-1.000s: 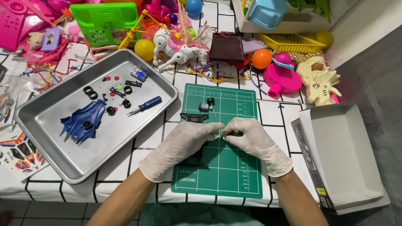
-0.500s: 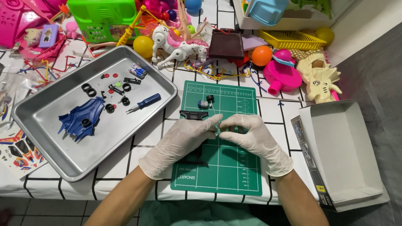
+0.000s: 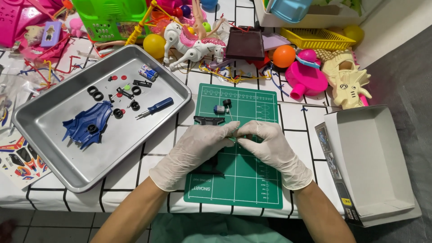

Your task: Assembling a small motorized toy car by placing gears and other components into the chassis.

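both gloved hands, left hand (image 3: 198, 146) and right hand (image 3: 270, 150), stay pinched together on tiny part over green cutting mat (image 3: 252, 189); part too small to identify; little changed, fiddling continues.

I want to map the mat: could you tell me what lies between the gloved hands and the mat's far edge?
In the head view, a small motor, a black wheel and a black frame part lie on the green cutting mat.
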